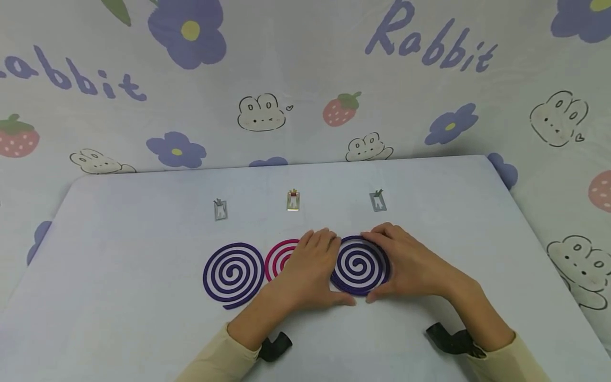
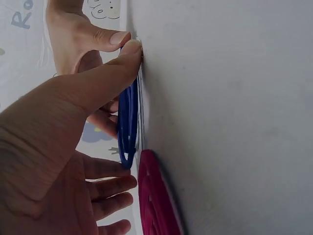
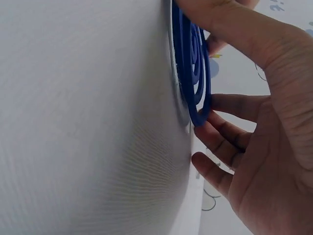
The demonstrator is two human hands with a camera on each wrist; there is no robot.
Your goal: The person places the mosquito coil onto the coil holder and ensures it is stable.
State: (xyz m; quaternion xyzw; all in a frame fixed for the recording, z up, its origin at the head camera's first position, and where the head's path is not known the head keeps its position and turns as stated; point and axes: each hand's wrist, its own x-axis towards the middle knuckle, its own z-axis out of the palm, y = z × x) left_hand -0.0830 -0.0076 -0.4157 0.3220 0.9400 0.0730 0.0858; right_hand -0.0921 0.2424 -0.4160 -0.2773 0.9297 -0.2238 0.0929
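Observation:
A dark blue mosquito coil (image 1: 357, 264) is held between both hands, close over the white table. My left hand (image 1: 307, 276) has its thumb at the coil's near edge and its fingers along the left side. From the right, my right hand (image 1: 412, 265) grips the rim, thumb near and fingers at the far edge. Both wrist views show this coil edge-on, tilted a little off the surface. Partly covered by the left hand, a pink coil (image 1: 268, 260) lies flat. Left of that one rests another dark blue coil (image 1: 233, 273).
Three small metal coil stands lie farther back on the table (image 1: 119, 239): a silver one (image 1: 220, 210) at left, a gold one (image 1: 293, 201) in the middle and another silver one (image 1: 378, 201) at right. A printed curtain (image 1: 305, 69) hangs behind the table's far edge.

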